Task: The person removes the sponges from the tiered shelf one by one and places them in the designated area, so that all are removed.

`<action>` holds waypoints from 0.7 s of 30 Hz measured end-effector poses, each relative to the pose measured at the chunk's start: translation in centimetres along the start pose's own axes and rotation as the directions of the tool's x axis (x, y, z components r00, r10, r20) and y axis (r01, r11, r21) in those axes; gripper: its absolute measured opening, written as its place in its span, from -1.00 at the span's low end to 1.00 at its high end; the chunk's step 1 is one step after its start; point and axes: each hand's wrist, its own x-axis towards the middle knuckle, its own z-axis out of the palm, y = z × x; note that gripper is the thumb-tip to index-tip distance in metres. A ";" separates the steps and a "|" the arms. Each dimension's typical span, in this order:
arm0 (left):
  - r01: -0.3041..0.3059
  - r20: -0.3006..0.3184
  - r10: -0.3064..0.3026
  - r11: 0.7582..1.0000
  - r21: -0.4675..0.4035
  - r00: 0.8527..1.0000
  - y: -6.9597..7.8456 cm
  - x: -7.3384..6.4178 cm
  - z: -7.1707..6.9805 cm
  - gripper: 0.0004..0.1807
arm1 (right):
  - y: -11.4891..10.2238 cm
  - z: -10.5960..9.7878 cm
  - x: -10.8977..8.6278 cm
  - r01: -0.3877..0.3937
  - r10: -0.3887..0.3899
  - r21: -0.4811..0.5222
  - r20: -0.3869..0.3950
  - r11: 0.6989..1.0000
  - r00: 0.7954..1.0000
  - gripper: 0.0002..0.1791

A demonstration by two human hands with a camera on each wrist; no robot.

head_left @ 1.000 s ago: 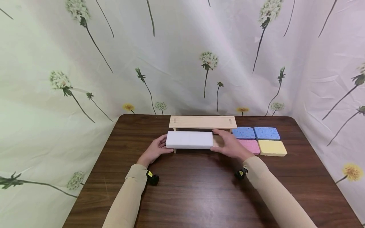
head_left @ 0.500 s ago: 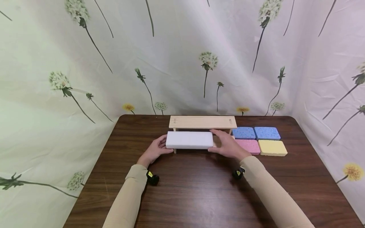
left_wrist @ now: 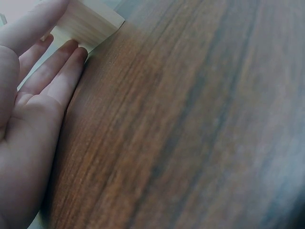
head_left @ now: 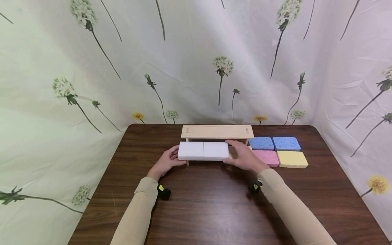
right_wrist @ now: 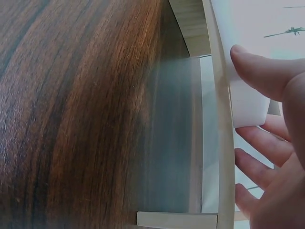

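Note:
Two white sponges (head_left: 215,150) lie end to end on a low wooden rack (head_left: 250,148), with a thin seam between their tops. At their left end is my left hand (head_left: 166,160), its thumb at the front corner and fingers beside the end. In the left wrist view these fingers reach nearly straight toward a pale wooden part (left_wrist: 88,26). My right hand (head_left: 245,156) holds the right-hand sponge, thumb at its front and forefinger at its back corner. In the right wrist view the thumb presses the sponge (right_wrist: 249,102) above the rack's board (right_wrist: 225,143).
A second wooden rack (head_left: 217,131) stands just behind. Right of the racks, two blue sponges (head_left: 261,143), a pink sponge (head_left: 267,158) and a yellow sponge (head_left: 292,159) lie on the dark wood table (head_left: 208,204). A flower-printed cloth (head_left: 196,68) hangs behind the table.
My right hand has shifted slightly left along the rack, then stayed there. A seam now shows between the white sponges, which earlier looked like one piece. The left hand has hardly moved.

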 end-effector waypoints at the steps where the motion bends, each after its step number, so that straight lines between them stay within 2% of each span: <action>1: 0.001 0.000 -0.001 1.000 0.003 1.000 0.0 0.0 0.0 -0.08 | 0.0 0.0 0.0 -0.003 0.003 0.004 -0.001 1.000 1.000 -0.06; 7: 0.002 0.001 -0.002 1.000 0.001 1.000 0.0 0.1 0.0 -0.08 | 0.1 -0.1 -0.2 -0.029 0.029 0.020 0.004 0.999 1.000 -0.05; 21: 0.002 0.001 -0.002 1.000 -0.005 1.000 -0.2 0.1 -0.1 -0.09 | 0.3 -0.4 -0.8 -0.030 0.031 0.046 -0.007 0.998 1.000 -0.06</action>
